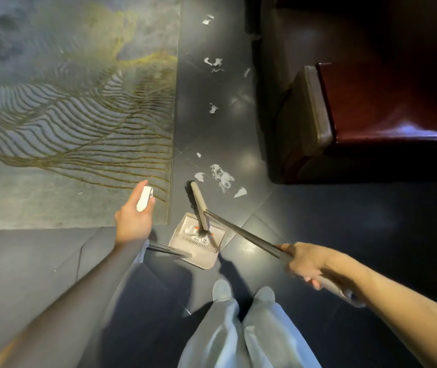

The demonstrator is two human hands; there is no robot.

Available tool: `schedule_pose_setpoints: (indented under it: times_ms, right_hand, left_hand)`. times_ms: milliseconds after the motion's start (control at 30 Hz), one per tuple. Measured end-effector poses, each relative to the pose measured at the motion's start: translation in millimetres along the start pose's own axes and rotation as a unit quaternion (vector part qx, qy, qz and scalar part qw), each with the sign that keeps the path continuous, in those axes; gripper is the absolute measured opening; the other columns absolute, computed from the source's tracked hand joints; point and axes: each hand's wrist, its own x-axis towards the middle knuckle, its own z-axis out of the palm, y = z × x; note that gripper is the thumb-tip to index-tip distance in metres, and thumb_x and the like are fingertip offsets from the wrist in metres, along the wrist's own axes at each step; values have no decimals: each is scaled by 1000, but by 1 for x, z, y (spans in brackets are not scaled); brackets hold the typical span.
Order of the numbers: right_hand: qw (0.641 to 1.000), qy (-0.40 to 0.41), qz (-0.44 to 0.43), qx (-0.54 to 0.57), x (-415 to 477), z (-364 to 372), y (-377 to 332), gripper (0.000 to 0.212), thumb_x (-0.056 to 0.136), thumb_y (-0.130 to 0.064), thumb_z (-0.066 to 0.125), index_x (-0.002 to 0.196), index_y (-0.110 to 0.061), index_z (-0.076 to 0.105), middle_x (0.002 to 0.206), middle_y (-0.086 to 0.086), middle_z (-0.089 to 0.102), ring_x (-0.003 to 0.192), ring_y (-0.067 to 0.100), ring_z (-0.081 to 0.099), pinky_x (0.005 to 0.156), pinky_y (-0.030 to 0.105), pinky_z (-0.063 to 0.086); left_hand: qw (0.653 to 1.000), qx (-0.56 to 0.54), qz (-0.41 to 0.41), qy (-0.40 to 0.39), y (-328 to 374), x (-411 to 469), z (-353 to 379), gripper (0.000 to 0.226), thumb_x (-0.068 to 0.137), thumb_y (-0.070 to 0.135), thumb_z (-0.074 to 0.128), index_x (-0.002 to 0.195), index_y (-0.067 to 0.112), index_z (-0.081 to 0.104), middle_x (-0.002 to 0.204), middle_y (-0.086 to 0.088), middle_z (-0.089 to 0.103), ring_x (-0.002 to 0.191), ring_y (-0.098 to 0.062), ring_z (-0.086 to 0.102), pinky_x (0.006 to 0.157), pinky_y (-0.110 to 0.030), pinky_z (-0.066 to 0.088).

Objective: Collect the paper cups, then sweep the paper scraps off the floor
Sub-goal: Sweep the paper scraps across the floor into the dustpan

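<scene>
My right hand (305,264) grips the long handle of a broom (241,231). Its dark-bristled head (197,203) lies across the front of a beige dustpan (185,243) on the dark floor. A few white scraps sit inside the pan. My left hand (135,216) holds the white top end of the dustpan's upright handle (144,197). Just beyond the broom head lies a cluster of torn white paper scraps (221,177). More paper scraps (213,62) trail away along the floor strip. No paper cups are in view.
A patterned grey-and-gold rug (74,115) covers the left side; one small scrap lies on it near its edge. A dark leather seat (371,115) with a padded arm stands at the right. My feet (244,293) are right behind the dustpan.
</scene>
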Motion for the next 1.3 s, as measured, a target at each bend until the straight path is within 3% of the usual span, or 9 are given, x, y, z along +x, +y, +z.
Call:
schedule_pose_setpoints:
  times_ms: [200,300,400,567,733,833,967,1167,1300]
  right_hand:
    - [992,84,-1,-99,0,-82,-7,81,89,0,47,153,-34,10,92,12,60,44,13,56,38,21,46]
    - [979,132,4,-153,23,-125,-15,83,89,0,50,154,-29,6,124,17,54,59,19,60,37,22,47]
    - [968,145,0,-207,52,-160,-26,85,88,2,52,154,-20,3,128,17,54,67,21,61,39,20,45]
    - [955,119,-4,-270,98,-201,-34,85,85,4,58,153,-9,9,135,16,52,109,29,62,72,26,50]
    - [964,33,-21,-263,91,-203,-18,66,84,0,58,145,-14,38,98,8,64,73,18,65,52,22,50]
    - [962,-14,-16,-274,72,-207,-7,68,82,2,58,142,-23,37,91,6,60,52,14,58,36,21,44]
    - [963,-3,-26,-267,46,-227,-6,68,84,-2,54,144,-25,33,80,3,58,46,11,57,36,20,44]
    - [944,33,-51,-326,41,-247,-49,97,80,9,61,155,-22,7,138,11,51,104,28,64,51,20,48]
    - [941,53,-66,-328,55,-237,-95,83,82,6,60,152,-9,20,141,9,47,104,25,61,57,20,46]
  left_hand:
    - [1000,7,16,9,21,2,23,35,96,37,52,126,56,47,91,-18,61,83,-48,55,74,-55,54]
    - [999,20,14,44,42,11,47,35,97,35,51,131,45,52,86,-16,62,72,-43,55,62,-47,52]
    - [996,36,-15,81,57,26,69,31,98,30,51,128,25,59,75,-8,61,67,-33,58,51,-29,40]
    - [993,14,-22,118,92,58,105,36,99,23,52,135,22,52,102,-7,65,96,-28,61,73,-26,39]
    - [992,44,-24,118,108,92,113,39,98,28,52,136,32,50,102,-11,68,91,-30,61,76,-33,46]
    - [992,43,-19,116,106,92,112,37,98,31,51,135,32,49,101,-11,66,91,-36,62,78,-45,54]
    - [993,44,-21,112,90,83,105,34,99,35,50,132,39,48,104,-9,68,96,-36,61,76,-35,45]
    - [992,19,-4,125,71,58,87,38,97,23,55,135,28,52,129,3,60,121,-20,54,90,-23,37]
    - [989,26,-17,145,52,52,64,39,97,25,55,136,26,52,128,-4,63,115,-28,59,87,-28,41]
